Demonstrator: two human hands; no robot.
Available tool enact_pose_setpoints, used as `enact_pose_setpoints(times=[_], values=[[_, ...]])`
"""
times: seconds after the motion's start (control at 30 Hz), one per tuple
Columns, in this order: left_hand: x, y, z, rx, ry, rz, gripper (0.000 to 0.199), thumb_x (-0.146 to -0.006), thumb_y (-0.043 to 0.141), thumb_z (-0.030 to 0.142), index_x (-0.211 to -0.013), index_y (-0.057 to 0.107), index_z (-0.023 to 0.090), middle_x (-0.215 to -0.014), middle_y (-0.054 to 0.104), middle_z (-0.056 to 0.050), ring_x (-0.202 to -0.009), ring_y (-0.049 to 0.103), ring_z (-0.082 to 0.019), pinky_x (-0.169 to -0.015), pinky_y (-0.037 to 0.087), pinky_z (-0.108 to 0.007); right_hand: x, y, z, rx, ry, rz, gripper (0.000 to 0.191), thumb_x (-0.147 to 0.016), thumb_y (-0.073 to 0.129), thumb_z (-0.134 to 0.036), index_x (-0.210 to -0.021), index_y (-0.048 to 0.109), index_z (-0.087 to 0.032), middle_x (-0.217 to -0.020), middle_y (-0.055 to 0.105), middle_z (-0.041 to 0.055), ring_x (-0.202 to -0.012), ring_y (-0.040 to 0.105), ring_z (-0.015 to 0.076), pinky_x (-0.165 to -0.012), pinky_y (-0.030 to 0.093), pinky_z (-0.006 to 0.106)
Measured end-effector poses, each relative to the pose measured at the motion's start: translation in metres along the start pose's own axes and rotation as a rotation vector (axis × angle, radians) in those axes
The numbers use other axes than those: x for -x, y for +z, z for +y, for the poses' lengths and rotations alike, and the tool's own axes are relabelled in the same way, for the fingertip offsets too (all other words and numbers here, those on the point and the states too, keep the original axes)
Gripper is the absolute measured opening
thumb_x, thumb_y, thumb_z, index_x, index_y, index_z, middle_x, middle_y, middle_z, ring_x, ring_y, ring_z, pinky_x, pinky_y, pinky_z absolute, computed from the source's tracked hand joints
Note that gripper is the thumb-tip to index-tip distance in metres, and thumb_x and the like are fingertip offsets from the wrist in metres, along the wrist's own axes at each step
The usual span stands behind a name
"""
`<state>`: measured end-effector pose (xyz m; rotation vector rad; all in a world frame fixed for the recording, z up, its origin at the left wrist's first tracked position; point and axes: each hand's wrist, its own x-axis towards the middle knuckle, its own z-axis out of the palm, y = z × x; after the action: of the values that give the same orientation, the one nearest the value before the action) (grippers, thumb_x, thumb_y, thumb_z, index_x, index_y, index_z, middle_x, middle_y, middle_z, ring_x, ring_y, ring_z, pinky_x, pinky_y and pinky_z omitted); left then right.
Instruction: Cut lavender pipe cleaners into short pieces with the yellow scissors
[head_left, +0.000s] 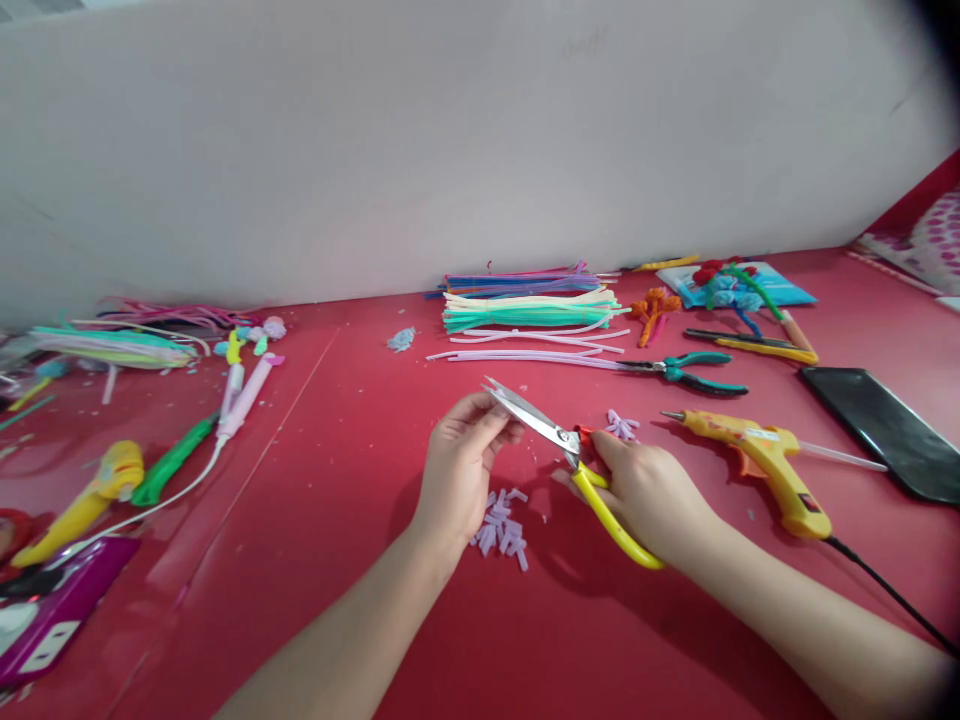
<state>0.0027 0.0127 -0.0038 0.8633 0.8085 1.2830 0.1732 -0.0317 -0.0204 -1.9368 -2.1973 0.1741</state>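
My right hand (654,492) is wrapped around the yellow handles of a pair of scissors (534,416), whose blades point up and to the left. The fingers of my left hand (459,462) are pinched together at the blade tips; whatever they hold is too small or hidden to make out. Below the hands lies a loose pile of short lavender pipe cleaner pieces (513,540), partly behind my left wrist. A small bunch of lavender pieces (621,426) rests just beyond my right hand.
Bundled pipe cleaners (532,312) and loose lavender lengths (525,356) lie toward the wall. Pliers (679,370), a yellow glue gun (757,455) and a black phone (881,425) are at right. On the left are a pink glue gun (247,395) and a purple case (71,605).
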Motion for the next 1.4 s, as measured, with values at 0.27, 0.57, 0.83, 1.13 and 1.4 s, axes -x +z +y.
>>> enact_pose_setpoints(times=[0.27,0.57,0.83,1.13,1.4], values=[[0.001,0.000,0.001,-0.006,0.007,-0.010,0.008,-0.069,0.057,0.016,-0.077,0.059,0.015,-0.073,0.059,-0.001,-0.063,0.054,-0.008,-0.065,0.042,-0.022,0.000,-0.001,0.000,-0.022,0.012,-0.002,0.037,-0.073,0.033,-0.055,-0.064,0.037,-0.020,-0.045,0.043,-0.0026,-0.040,0.038,0.0095,-0.042,0.016,0.021],[0.000,0.001,0.002,-0.022,0.010,0.003,0.009,-0.068,0.057,0.018,-0.076,0.059,0.015,-0.072,0.059,-0.001,-0.063,0.054,-0.008,-0.064,0.043,-0.022,-0.001,-0.005,0.001,-0.046,0.017,0.000,0.036,-0.073,0.034,-0.054,-0.062,0.038,-0.020,-0.045,0.040,-0.0031,-0.039,0.035,0.0087,-0.041,0.016,0.021],[0.001,0.000,0.003,-0.014,-0.017,-0.004,0.009,-0.069,0.057,0.018,-0.077,0.057,0.015,-0.071,0.060,-0.002,-0.063,0.055,-0.008,-0.065,0.042,-0.022,-0.002,-0.009,0.002,-0.027,0.068,-0.009,0.035,-0.072,0.035,-0.055,-0.062,0.039,-0.021,-0.047,0.045,-0.0016,-0.043,0.042,0.0116,-0.043,0.019,0.021],[0.003,0.003,-0.002,-0.059,-0.229,-0.159,0.010,-0.069,0.056,0.020,-0.077,0.058,0.013,-0.069,0.058,-0.003,-0.060,0.054,-0.009,-0.060,0.042,-0.022,-0.007,-0.012,-0.001,-0.334,0.110,-0.031,0.029,-0.072,0.039,-0.047,-0.063,0.043,-0.020,-0.054,0.050,-0.0005,-0.048,0.044,0.0110,-0.046,0.027,0.021],[0.014,0.010,-0.001,-0.254,-0.424,-0.447,0.013,-0.070,0.055,0.025,-0.072,0.060,0.013,-0.065,0.057,-0.005,-0.055,0.053,-0.010,-0.057,0.042,-0.024,-0.002,-0.026,-0.007,-0.884,0.098,-0.120,0.017,-0.073,0.042,-0.034,-0.070,0.048,-0.018,-0.055,0.045,-0.0045,-0.048,0.041,0.0076,-0.048,0.035,0.020]])
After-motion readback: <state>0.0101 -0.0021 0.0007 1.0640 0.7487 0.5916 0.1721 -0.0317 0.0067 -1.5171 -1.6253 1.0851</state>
